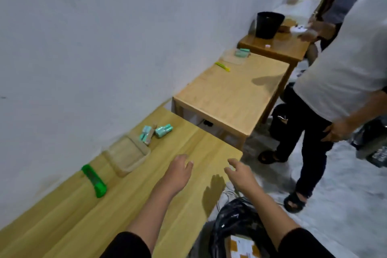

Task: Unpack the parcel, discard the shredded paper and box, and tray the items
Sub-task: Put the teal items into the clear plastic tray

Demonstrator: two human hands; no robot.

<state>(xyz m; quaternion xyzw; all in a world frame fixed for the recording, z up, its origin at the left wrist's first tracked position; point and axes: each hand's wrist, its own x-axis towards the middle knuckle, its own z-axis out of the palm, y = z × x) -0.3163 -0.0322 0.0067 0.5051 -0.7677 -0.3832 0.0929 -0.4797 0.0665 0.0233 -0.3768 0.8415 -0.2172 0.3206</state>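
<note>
Grips both spread, holding nothing: left grip (180, 172) over counter (73, 216), right grip (240, 174) past its edge. Tray (125, 157) forward-left of left grip, teal items (163, 131) beyond. Parcel box (243, 245) in black bag (236, 213) below right grip.

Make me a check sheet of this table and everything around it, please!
Surface: light wooden table against the wall.
Job's things: shallow wooden tray, looks empty; small teal wrapped items beside it; green plastic box cutter on the table; taped cardboard box inside black plastic bag on the floor.
Clutter: nothing seen.
Hands: left hand and right hand open, holding nothing.
Cables: thin white wires on the floor, blurry.
Surroundings: white wall; two more wooden tables; standing person in white shirt; black bucket.
</note>
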